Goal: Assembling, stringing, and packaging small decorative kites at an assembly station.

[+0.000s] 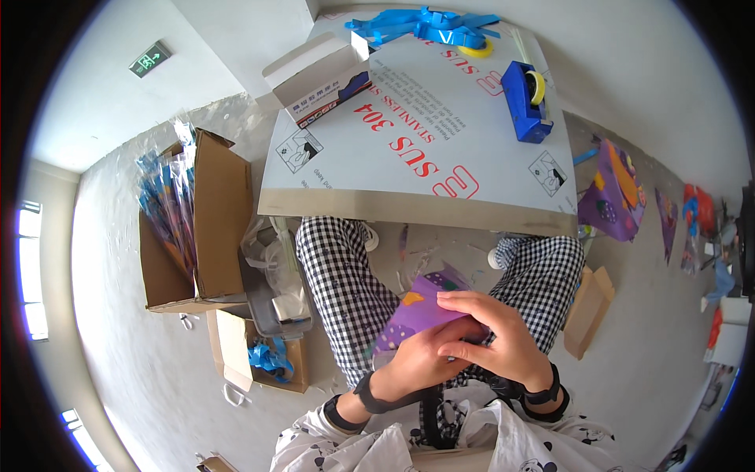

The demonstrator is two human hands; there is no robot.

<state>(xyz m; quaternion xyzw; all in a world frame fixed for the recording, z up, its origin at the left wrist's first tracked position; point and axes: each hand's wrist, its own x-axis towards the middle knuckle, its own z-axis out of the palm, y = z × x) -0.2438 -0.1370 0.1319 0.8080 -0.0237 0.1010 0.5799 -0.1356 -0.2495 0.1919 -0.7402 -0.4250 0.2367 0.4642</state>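
Observation:
In front of my lap is a purple printed sheet [415,311], thin and folded, with orange, white and dark patches. My left hand [425,360] is closed on its lower right part, and some of those fingers are hidden. From the right, my right hand [503,330] overlaps the left one. Its fingers are bent over the sheet's right edge, with the thumb across the back of my left hand. Where the hands cross, the covered part of the sheet cannot be seen.
Ahead stands a metal-topped table [354,200] bearing a blue tape dispenser [521,110], an open carton [326,90] and blue ribbons [429,27]. At left are a tall cardboard box [220,212] of wrapped packs and a grey bin [271,307]. Purple pennants [612,193] hang at right.

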